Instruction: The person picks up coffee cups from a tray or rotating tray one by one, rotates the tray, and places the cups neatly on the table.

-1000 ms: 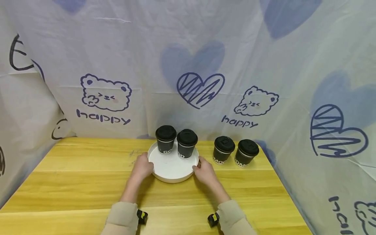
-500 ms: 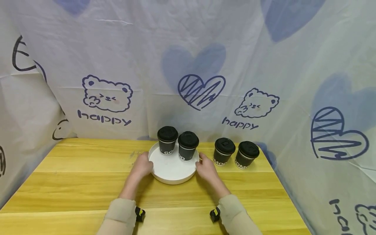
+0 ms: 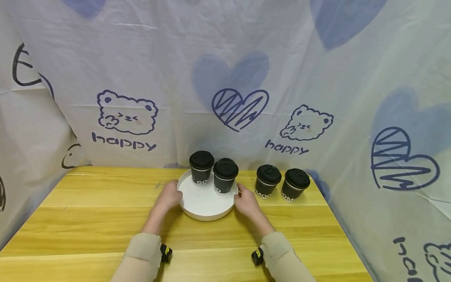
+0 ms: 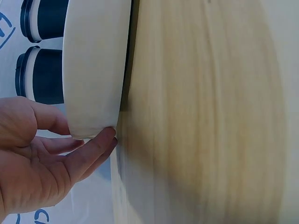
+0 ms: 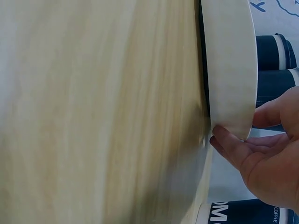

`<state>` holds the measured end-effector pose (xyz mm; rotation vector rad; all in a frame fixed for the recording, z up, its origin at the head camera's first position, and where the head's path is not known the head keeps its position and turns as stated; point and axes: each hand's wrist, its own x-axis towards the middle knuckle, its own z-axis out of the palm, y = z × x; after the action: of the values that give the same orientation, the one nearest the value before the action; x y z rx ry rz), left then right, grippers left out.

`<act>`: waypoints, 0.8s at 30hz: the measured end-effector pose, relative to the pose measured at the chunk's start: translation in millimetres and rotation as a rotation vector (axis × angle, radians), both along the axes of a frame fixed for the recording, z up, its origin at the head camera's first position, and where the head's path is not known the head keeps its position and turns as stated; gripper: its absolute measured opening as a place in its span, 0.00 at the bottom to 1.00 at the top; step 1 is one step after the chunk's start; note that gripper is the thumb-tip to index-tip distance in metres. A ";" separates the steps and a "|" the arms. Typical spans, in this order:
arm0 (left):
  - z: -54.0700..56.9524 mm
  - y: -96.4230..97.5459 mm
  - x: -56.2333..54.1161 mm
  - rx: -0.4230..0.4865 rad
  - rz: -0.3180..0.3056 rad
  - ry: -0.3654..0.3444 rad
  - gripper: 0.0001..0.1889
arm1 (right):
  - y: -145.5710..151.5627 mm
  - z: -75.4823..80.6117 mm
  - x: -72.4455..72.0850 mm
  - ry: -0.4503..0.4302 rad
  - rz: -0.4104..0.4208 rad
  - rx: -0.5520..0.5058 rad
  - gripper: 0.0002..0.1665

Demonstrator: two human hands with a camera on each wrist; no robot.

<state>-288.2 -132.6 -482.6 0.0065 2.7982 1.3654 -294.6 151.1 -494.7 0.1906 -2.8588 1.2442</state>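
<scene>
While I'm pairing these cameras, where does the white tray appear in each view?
Head: white tray below centre, between left hand and right hand.
Left wrist: its side wall, upper left, cut off above.
Right wrist: side wall, upper right, cut off above.
Shared landmark: the two dark cups on the tray.

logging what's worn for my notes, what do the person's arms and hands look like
Both sleeves are beige: left sleeve, right sleeve, each seemingly folded back at the end. A small black-and-yellow block shows beside each. The left hand and right hand wear no gloves.
</scene>
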 end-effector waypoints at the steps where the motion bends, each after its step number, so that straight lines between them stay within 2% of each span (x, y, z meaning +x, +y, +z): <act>1: -0.1 0.2 0.4 0.001 0.001 0.001 0.29 | -0.1 0.0 0.5 0.000 -0.001 0.003 0.31; 11: 3.1 2.0 9.9 0.027 0.017 0.025 0.25 | -2.2 3.8 10.9 -0.033 -0.011 -0.022 0.33; 16: 4.7 4.0 14.6 0.034 0.023 0.008 0.27 | -3.3 5.1 18.2 -0.054 -0.015 -0.057 0.35; 24: 4.0 6.7 19.5 0.027 0.038 0.007 0.29 | -4.5 4.4 26.9 -0.050 -0.022 -0.051 0.36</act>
<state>-268.6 -125.9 -478.5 -0.0416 2.8000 1.4141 -267.7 146.5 -490.3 0.1293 -2.8580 1.3356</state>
